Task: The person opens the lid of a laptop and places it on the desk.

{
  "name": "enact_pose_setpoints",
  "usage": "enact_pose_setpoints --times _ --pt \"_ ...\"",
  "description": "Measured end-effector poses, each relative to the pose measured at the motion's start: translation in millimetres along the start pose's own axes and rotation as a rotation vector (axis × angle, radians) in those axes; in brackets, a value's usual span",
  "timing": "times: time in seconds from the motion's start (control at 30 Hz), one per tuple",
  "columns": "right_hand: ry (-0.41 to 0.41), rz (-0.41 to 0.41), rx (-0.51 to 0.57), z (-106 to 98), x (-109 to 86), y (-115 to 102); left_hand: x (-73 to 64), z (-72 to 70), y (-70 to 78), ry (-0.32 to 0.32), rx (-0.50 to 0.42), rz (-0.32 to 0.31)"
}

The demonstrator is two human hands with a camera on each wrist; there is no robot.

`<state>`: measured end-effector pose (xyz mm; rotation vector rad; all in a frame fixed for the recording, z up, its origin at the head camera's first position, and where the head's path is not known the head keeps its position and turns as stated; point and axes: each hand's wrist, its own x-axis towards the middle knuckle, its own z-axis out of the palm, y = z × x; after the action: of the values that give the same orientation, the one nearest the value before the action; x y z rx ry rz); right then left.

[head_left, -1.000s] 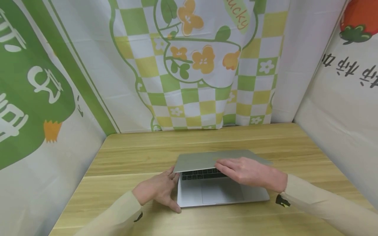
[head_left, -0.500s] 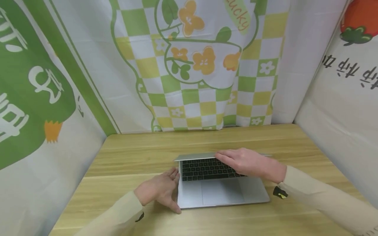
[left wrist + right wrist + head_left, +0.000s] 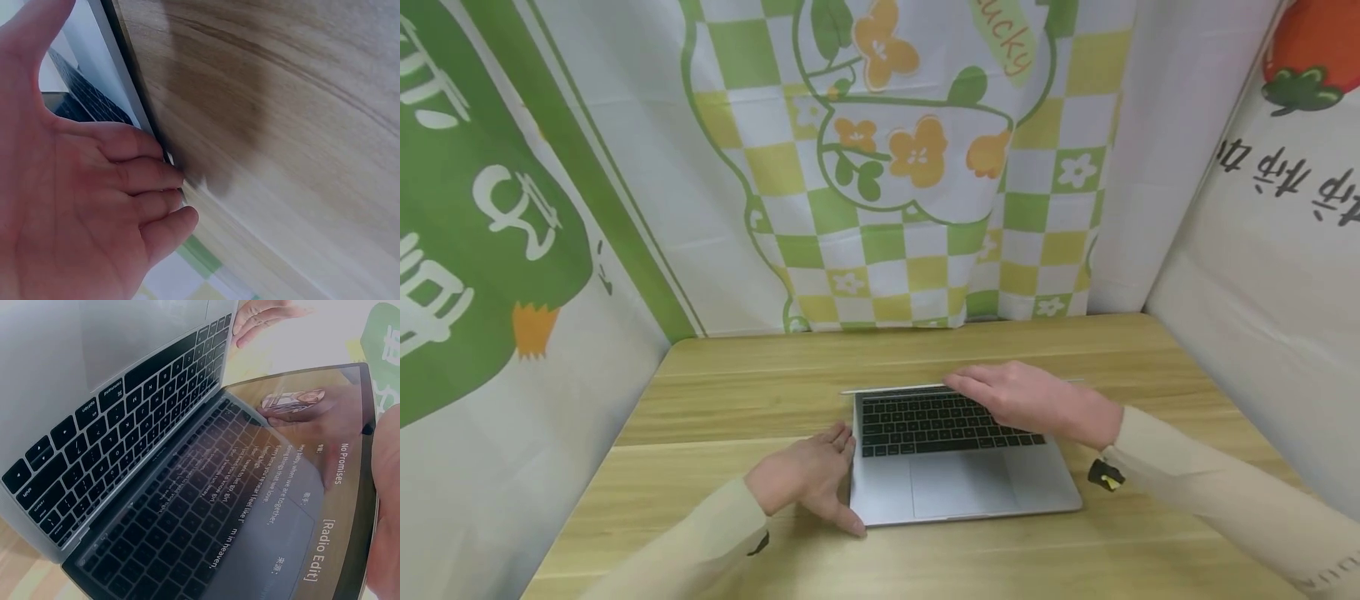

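Observation:
A silver laptop [image 3: 962,487] with a black keyboard [image 3: 925,425] sits on the table, its lid [image 3: 887,390] raised and seen nearly edge-on in the head view. My left hand [image 3: 808,477] rests along the left side of the base, thumb at the front corner; in the left wrist view its fingers [image 3: 150,175] lie against the base edge. My right hand [image 3: 1022,396] holds the lid by its top edge, with the thumb hidden in the head view. Lit text, including "No Promises", shows on the screen [image 3: 269,506] in the right wrist view, mixed with reflections.
The wooden table [image 3: 737,375] extends around the laptop on all sides. Behind it hangs a green, yellow and white checked curtain [image 3: 880,250]. Printed white cloth [image 3: 1262,292] encloses the right, and a green and white cloth [image 3: 497,208] the left.
The lid has swung up and back from a low angle, uncovering the whole keyboard. My right hand has moved slightly away from me with it; my left hand has stayed by the base.

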<state>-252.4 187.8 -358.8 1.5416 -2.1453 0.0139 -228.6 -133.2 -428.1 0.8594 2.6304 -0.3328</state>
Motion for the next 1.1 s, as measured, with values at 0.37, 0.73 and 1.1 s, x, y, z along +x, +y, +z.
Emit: enact_pose_setpoints --times 0.37,0.73,1.1 --pt "-0.051 0.078 0.051 -7.1 7.8 6.0 1.8 -2.4 2.8 -0.006 -0.014 -0.04" --pt "-0.036 0.14 0.119 -7.9 11.1 16.0 3.6 0.9 2.2 -0.006 -0.052 -0.031" --pt "-0.06 0.173 0.141 -9.0 20.1 22.2 4.3 2.1 -5.2 -0.002 -0.046 -0.013"
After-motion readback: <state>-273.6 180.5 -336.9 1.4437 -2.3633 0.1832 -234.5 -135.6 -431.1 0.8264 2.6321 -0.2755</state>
